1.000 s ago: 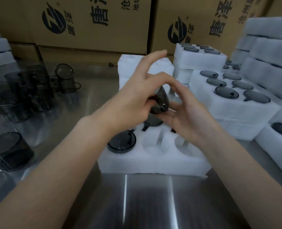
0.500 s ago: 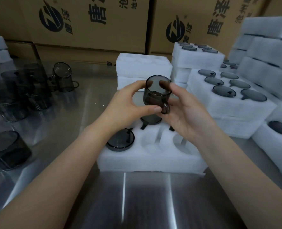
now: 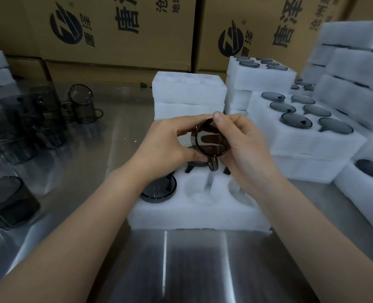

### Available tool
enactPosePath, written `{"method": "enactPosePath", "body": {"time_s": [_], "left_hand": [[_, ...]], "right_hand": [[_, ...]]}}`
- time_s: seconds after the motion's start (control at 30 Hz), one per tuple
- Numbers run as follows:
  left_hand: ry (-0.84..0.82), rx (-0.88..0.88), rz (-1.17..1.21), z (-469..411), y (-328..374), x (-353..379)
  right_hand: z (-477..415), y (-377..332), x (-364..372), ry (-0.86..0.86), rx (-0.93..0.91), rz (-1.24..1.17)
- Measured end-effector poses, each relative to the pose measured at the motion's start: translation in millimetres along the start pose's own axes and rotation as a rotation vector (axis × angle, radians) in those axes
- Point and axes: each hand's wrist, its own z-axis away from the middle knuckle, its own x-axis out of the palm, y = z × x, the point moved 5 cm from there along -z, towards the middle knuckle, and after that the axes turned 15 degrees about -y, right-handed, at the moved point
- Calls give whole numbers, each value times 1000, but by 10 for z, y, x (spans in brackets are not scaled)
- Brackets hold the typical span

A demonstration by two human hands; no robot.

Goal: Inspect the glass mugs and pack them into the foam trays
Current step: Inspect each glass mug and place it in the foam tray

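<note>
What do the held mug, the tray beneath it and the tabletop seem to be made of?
Mug: smoky grey glass, glossy; you can see through it, and it carries sharp reflections.
Tray: white foam, matte, with a soft, fuzzy surface and round cut pockets.
Tabletop: probably stainless steel with a brushed finish; it mirrors the tray faintly and shows streaked highlights.

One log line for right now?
phase: inspect | left hand + right hand: hold mug tilted over tray | packed mug front-left | next pocket empty
</note>
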Motion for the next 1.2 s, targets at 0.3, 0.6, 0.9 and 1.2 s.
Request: {"method": "enactPosePath", "body": {"time_s": [0.3,0.6,0.9,1.2], "left_hand": [[-32,11,-127,8,12,20],[-58,-54,134,-23,-121,-3],[-60,-7,336,-48,-227,-25],[-49,10,82,-9,-103,11]], "right_hand": [[17,50,11,-73,11,241],[14,35,2,-163,-34,228],[13,-33,28,-305,-56,-87],[30,-52,-43,-118,-48,-24]]}}
